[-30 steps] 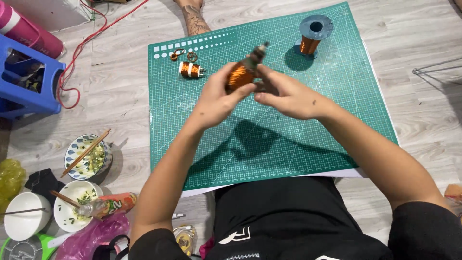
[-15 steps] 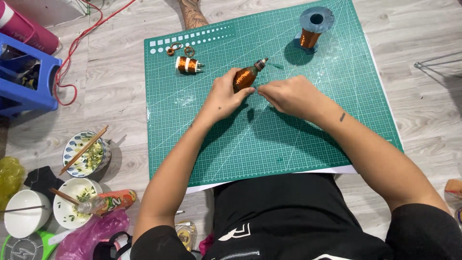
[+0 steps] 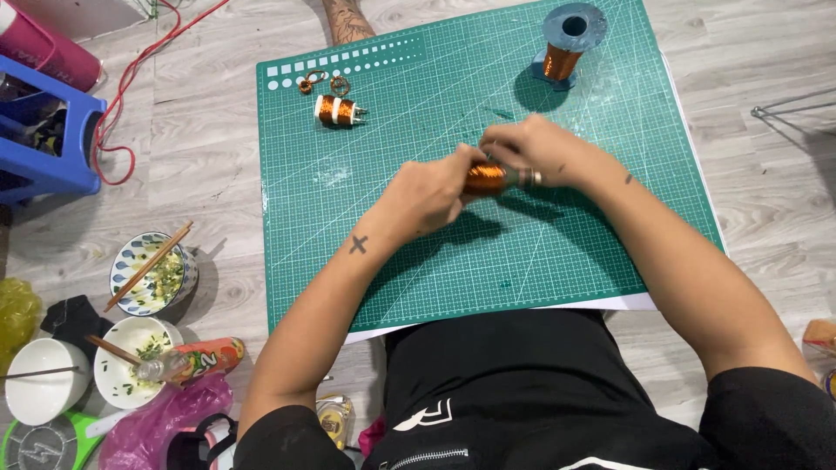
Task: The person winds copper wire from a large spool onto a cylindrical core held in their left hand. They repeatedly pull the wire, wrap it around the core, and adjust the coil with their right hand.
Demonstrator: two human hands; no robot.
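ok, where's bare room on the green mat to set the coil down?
Free: the mat near edge below both hands, and its left-middle strip under the small wound coil. Crowded: centre, where the left hand and right hand grip the copper coil; the far-right corner holds the wire spool.

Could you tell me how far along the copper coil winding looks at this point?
One small wound coil already lies finished on the green cutting mat, beside two tiny wire loops. A second, fatter copper coil is in hand, gripped by the left hand and right hand. The wire spool holds wire, so more winding seems possible.
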